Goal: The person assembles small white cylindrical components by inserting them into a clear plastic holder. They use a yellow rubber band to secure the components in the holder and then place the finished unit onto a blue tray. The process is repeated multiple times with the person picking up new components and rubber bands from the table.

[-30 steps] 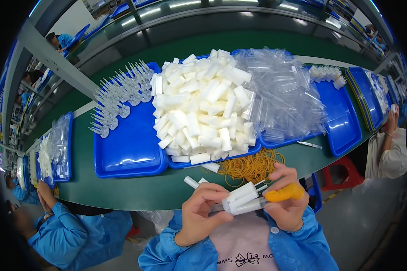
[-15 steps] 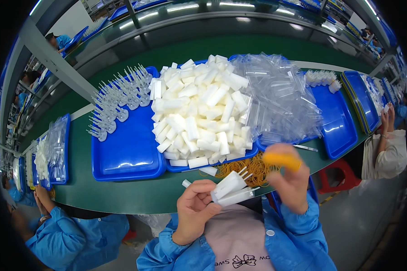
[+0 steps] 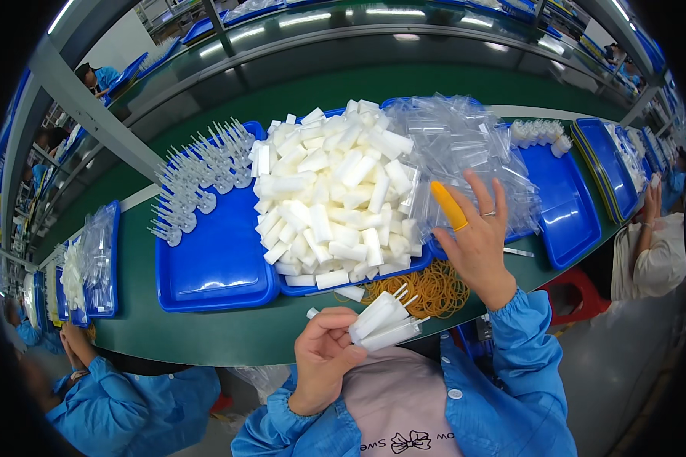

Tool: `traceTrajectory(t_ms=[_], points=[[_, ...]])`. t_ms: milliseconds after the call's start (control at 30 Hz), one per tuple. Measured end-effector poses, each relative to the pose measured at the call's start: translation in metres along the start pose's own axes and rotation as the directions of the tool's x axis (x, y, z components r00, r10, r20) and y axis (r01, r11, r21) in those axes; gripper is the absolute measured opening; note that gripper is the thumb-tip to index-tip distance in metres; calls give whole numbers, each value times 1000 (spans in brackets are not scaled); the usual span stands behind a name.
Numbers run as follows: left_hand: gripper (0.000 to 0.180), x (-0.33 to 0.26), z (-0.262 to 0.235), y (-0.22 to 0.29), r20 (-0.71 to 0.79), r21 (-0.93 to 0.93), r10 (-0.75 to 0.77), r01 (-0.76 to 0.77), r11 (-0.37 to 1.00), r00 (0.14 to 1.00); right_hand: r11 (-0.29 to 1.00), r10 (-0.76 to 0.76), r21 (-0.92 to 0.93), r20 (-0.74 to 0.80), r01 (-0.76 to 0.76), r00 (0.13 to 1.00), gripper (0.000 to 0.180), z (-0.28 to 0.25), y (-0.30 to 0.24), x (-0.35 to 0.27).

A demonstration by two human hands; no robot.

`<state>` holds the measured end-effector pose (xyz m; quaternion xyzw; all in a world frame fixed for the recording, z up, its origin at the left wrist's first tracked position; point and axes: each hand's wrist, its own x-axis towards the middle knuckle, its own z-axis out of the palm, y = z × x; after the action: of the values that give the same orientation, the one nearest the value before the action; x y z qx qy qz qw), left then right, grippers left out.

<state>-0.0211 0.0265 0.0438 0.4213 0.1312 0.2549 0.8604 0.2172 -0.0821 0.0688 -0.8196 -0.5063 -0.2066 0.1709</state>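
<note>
My left hand is closed round a small bundle of white plastic pieces with thin prongs pointing right. I cannot make out exactly what they are. A white end pokes out beyond the fingers. My right hand is open over the near edge of a heap of clear plastic sleeves, fingers spread and holding nothing. It wears a yellow finger cot and a ring. White foam blocks are piled to its left. Below it, on the green table, are orange rubber bands.
At the left, a blue tray holds rows of white pronged parts. Another blue tray at the right carries white parts at its far end. A metal tool lies nearby. Co-workers sit on both sides; a red stool stands right.
My right hand has moved up and away from beside the bundle to the clear sleeves, and its fingers have spread. The left hand still holds the bundle, slightly shifted left.
</note>
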Motion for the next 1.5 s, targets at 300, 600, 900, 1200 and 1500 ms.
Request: traceTrajectory(t_ms=[300,600,900,1200,1500], points=[[38,0,2,0,7,-5,3,-3,1000,1000,1000,-26,17,-41,27,999,41,6,12,-3],[38,1,1,-2,-4,7,9,-9,1000,1000,895,249,430,-269,-115,931,29,0,20,-11],[41,1,5,0,40,296,151,-156,942,988,-65,394,969,245,-239,886,30,-38,-18,-34],[41,-3,10,4,137,595,321,-337,729,937,-48,337,976,214,-210,917,24,-46,-31,-45],[40,-5,22,10,210,778,383,-391,491,900,-36,418,965,251,-260,873,18,-47,-30,-41]])
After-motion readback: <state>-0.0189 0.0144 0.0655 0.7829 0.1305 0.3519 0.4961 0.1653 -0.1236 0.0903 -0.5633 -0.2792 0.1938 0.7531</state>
